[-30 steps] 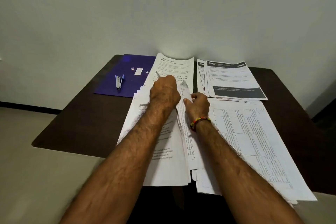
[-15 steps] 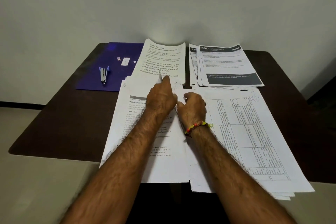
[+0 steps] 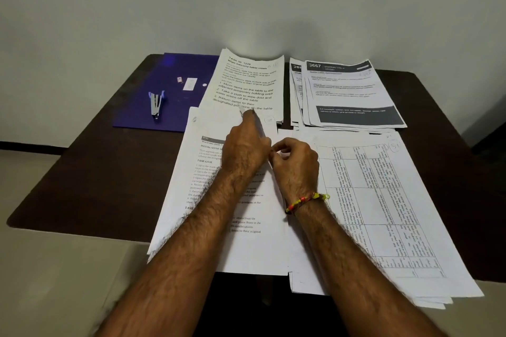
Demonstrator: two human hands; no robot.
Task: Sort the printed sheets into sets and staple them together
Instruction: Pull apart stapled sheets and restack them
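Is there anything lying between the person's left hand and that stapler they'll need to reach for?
Nothing visible blocks it. The stapler lies on the purple folder, in the open, beyond and to the left of the left hand. Between them are only flat sheets and bare folder, which the hand can pass over.

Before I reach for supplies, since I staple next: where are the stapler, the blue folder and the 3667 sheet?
stapler (image 3: 156, 105): head view, on its metal body.
blue folder (image 3: 137, 120): head view, bare near-left corner.
3667 sheet (image 3: 353, 90): head view, middle of the top page.
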